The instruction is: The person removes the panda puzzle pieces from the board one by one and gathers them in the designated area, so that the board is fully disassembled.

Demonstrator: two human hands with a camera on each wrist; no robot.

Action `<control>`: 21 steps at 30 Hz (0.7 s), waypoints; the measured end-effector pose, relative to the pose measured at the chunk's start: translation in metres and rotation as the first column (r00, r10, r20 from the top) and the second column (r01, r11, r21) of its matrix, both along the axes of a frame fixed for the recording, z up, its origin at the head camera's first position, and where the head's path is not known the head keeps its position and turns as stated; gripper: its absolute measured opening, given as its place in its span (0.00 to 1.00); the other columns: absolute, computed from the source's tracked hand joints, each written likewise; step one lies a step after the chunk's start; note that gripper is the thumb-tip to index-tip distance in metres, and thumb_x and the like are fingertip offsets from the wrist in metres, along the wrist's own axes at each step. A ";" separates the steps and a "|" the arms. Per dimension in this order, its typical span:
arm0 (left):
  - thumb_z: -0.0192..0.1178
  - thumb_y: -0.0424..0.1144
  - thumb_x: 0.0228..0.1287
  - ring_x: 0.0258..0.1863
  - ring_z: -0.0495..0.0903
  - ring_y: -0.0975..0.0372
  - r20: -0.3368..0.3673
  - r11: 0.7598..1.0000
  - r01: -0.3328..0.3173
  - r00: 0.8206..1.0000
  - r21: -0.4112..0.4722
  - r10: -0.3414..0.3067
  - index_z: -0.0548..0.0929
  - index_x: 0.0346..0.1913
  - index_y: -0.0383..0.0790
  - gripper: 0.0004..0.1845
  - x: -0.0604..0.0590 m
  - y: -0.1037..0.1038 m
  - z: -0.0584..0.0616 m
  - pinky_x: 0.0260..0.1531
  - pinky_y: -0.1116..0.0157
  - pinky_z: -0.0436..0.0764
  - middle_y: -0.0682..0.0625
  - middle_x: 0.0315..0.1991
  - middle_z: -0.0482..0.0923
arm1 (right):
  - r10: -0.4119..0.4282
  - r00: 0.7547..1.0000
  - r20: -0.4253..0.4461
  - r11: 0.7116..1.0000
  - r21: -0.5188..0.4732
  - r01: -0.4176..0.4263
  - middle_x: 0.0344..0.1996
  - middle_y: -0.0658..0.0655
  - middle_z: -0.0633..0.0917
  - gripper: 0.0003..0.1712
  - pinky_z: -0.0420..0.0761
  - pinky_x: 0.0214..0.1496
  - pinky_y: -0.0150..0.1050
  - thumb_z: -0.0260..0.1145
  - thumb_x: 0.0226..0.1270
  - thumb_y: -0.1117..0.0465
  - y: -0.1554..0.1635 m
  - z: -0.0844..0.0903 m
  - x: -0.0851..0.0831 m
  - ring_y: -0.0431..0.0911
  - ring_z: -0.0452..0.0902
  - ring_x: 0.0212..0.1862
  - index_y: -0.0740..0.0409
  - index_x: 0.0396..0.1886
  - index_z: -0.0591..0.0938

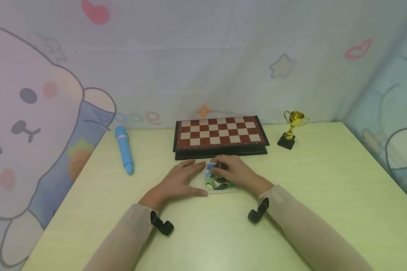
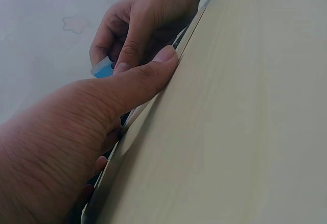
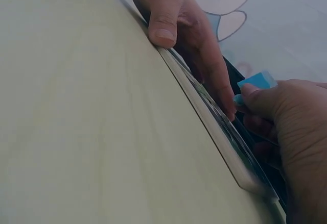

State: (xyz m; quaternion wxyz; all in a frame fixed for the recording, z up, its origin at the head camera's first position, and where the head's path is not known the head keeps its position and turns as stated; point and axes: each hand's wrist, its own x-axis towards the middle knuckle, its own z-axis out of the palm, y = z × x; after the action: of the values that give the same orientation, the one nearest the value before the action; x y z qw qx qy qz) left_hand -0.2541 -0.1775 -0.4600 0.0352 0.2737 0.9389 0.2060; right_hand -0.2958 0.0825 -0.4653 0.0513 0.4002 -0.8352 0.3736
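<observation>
A thin puzzle board (image 1: 220, 186) with a green and black-and-white animal picture lies flat on the table. My right hand (image 1: 235, 171) is above its upper right part, pinching a small blue puzzle piece (image 3: 258, 80) between thumb and fingers. The same blue piece (image 2: 103, 68) stands tilted up in the left wrist view. On the board's left side is my left hand (image 1: 179, 182), fingers and thumb extended. Its thumb (image 3: 164, 36) touches the board's near edge, while a straight finger reaches along the far part. The right hand covers some of the picture.
Just behind the puzzle board stands a folded red-and-white chessboard (image 1: 220, 131) on a black base. A gold trophy cup (image 1: 293, 126) is at the back right, and a blue toy microphone (image 1: 124, 150) lies at the back left. A printed cloth (image 1: 190, 64) hangs behind the table.
</observation>
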 end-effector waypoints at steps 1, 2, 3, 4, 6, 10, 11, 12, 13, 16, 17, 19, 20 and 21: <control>0.61 0.80 0.48 0.77 0.52 0.56 0.000 1.000 0.001 1.000 0.001 -0.001 0.60 0.79 0.61 0.55 0.000 0.000 0.000 0.71 0.42 0.57 0.62 0.76 0.60 | -0.010 1.000 0.006 1.000 0.004 0.010 0.37 0.41 0.85 0.13 0.81 0.41 0.37 0.68 0.72 0.55 0.001 0.000 0.000 0.37 0.79 0.38 0.45 0.54 0.82; 0.61 0.80 0.48 0.77 0.52 0.56 0.004 1.000 -0.001 1.000 -0.002 0.001 0.60 0.79 0.61 0.55 0.000 0.001 -0.001 0.71 0.42 0.56 0.62 0.76 0.60 | -0.021 1.000 0.016 1.000 0.009 0.021 0.37 0.40 0.85 0.14 0.81 0.41 0.37 0.68 0.72 0.54 0.003 0.000 0.000 0.36 0.79 0.38 0.43 0.55 0.82; 0.60 0.81 0.47 0.78 0.52 0.57 0.008 1.000 -0.005 1.000 -0.007 0.005 0.60 0.79 0.62 0.56 0.000 0.001 -0.001 0.71 0.42 0.56 0.62 0.76 0.60 | -0.029 0.999 0.027 1.000 0.012 0.028 0.37 0.40 0.85 0.14 0.81 0.42 0.38 0.67 0.72 0.54 0.005 0.000 0.000 0.37 0.79 0.38 0.42 0.55 0.81; 0.60 0.81 0.47 0.78 0.52 0.57 0.010 1.000 -0.007 1.000 -0.007 0.007 0.60 0.79 0.62 0.56 0.000 0.002 -0.001 0.71 0.43 0.56 0.62 0.76 0.60 | -0.034 0.999 0.033 0.999 0.014 0.034 0.37 0.40 0.85 0.14 0.81 0.43 0.39 0.67 0.72 0.54 0.007 0.001 0.000 0.37 0.79 0.38 0.41 0.56 0.81; 0.60 0.81 0.47 0.78 0.52 0.57 0.011 1.000 -0.011 1.000 -0.010 0.011 0.60 0.79 0.61 0.56 0.000 0.003 -0.001 0.71 0.43 0.56 0.62 0.76 0.60 | -0.047 0.998 0.044 0.999 0.015 0.046 0.38 0.40 0.85 0.13 0.81 0.45 0.40 0.67 0.72 0.54 0.012 0.001 -0.001 0.37 0.80 0.39 0.39 0.54 0.82; 0.61 0.80 0.47 0.77 0.52 0.57 0.011 1.000 -0.012 1.000 -0.017 0.012 0.60 0.79 0.61 0.56 0.001 0.004 0.000 0.71 0.45 0.56 0.63 0.76 0.60 | -0.079 0.995 0.053 0.997 -0.004 0.079 0.40 0.40 0.86 0.10 0.82 0.47 0.40 0.66 0.73 0.53 0.027 0.002 -0.001 0.37 0.80 0.41 0.39 0.51 0.84; 0.61 0.80 0.48 0.77 0.52 0.58 0.010 1.000 -0.011 1.000 -0.020 0.011 0.60 0.79 0.61 0.56 0.001 0.004 0.000 0.72 0.45 0.56 0.63 0.76 0.60 | -0.086 0.995 0.055 0.996 -0.014 0.087 0.40 0.40 0.86 0.09 0.82 0.47 0.41 0.66 0.73 0.53 0.031 0.002 -0.001 0.38 0.80 0.41 0.40 0.50 0.85; 0.62 0.79 0.48 0.77 0.52 0.57 0.007 1.000 -0.008 1.000 -0.018 0.008 0.60 0.79 0.60 0.56 0.001 0.004 0.001 0.72 0.45 0.56 0.63 0.76 0.60 | -0.096 0.994 0.054 0.995 -0.021 0.097 0.39 0.40 0.86 0.09 0.82 0.46 0.41 0.66 0.73 0.52 0.036 0.001 -0.001 0.38 0.81 0.40 0.40 0.50 0.85; 0.62 0.79 0.48 0.77 0.53 0.57 0.007 1.000 -0.006 1.000 -0.016 0.006 0.61 0.79 0.59 0.56 0.002 0.004 0.002 0.72 0.46 0.56 0.62 0.76 0.60 | -0.104 0.993 0.055 0.994 -0.029 0.106 0.39 0.41 0.86 0.09 0.82 0.45 0.41 0.66 0.73 0.51 0.041 0.001 -0.002 0.38 0.80 0.40 0.41 0.49 0.85; 0.63 0.77 0.49 0.77 0.53 0.57 0.003 1.000 0.002 1.000 -0.010 -0.002 0.61 0.79 0.58 0.55 0.002 0.004 0.004 0.72 0.46 0.55 0.62 0.76 0.61 | -0.128 0.990 0.060 0.991 -0.041 0.131 0.38 0.42 0.86 0.10 0.82 0.44 0.42 0.66 0.73 0.50 0.056 0.001 -0.004 0.39 0.80 0.40 0.42 0.49 0.85; 0.64 0.77 0.49 0.77 0.53 0.56 0.002 1.000 0.005 1.000 -0.005 -0.005 0.61 0.79 0.57 0.55 0.003 0.004 0.005 0.72 0.46 0.55 0.61 0.76 0.61 | -0.140 0.988 0.063 0.989 -0.038 0.142 0.37 0.43 0.86 0.10 0.81 0.43 0.41 0.66 0.73 0.49 0.061 0.000 -0.005 0.40 0.80 0.39 0.42 0.50 0.85; 0.65 0.76 0.49 0.77 0.53 0.56 -0.002 1.000 0.008 1.000 0.001 -0.008 0.62 0.79 0.56 0.55 0.003 0.003 0.005 0.72 0.45 0.54 0.60 0.76 0.61 | -0.156 0.985 0.072 0.987 -0.034 0.159 0.37 0.44 0.86 0.11 0.81 0.43 0.42 0.66 0.73 0.50 0.072 -0.001 -0.007 0.40 0.80 0.39 0.43 0.50 0.85; 0.64 0.77 0.49 0.77 0.53 0.56 -0.002 1.000 0.007 1.000 -0.005 -0.007 0.62 0.79 0.56 0.55 0.003 0.003 0.005 0.72 0.45 0.54 0.61 0.76 0.61 | -0.167 0.983 0.074 0.985 -0.029 0.169 0.37 0.44 0.86 0.11 0.80 0.42 0.41 0.66 0.73 0.50 0.077 -0.001 -0.008 0.41 0.80 0.38 0.42 0.50 0.85; 0.64 0.77 0.49 0.77 0.52 0.56 -0.002 1.000 0.004 1.000 -0.010 -0.004 0.61 0.79 0.57 0.56 0.003 0.002 0.005 0.72 0.45 0.54 0.61 0.76 0.61 | -0.175 0.982 0.074 0.984 -0.027 0.178 0.36 0.44 0.86 0.11 0.80 0.41 0.41 0.66 0.73 0.50 0.081 -0.001 -0.008 0.41 0.80 0.38 0.43 0.50 0.85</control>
State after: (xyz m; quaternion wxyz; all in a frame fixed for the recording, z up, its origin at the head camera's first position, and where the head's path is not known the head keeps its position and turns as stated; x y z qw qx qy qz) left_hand -0.2515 -0.1750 -0.4553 0.0362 0.2755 0.9394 0.2010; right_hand -0.3042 0.1637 -0.4665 0.0610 0.3100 -0.8625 0.3954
